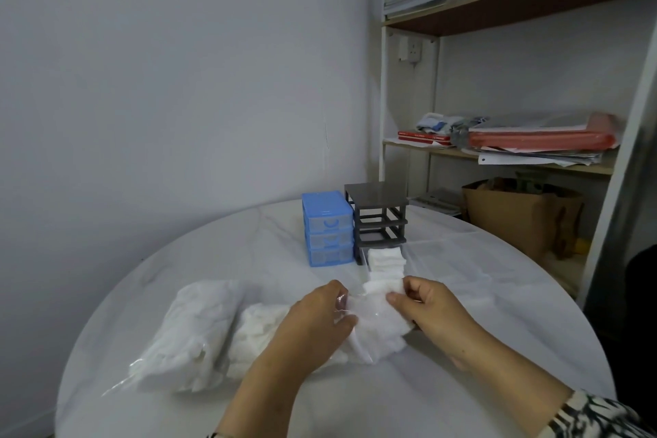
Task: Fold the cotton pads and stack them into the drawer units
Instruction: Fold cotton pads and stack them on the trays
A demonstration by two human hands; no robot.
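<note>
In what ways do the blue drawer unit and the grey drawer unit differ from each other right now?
The blue drawer unit has all three of its clear drawers pushed in; the grey drawer unit shows open, empty slots. Its one visible drawer, at the bottom, is pulled out and holds stacked white pads. The grey unit stands slightly taller. Both stand side by side on the white table and have three levels.

No legible text — labels blurred.

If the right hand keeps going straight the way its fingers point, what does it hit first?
The right hand points left, toward the left hand. It would first press into the cotton pad held between them, then likely meet that hand; depth is unclear.
</note>
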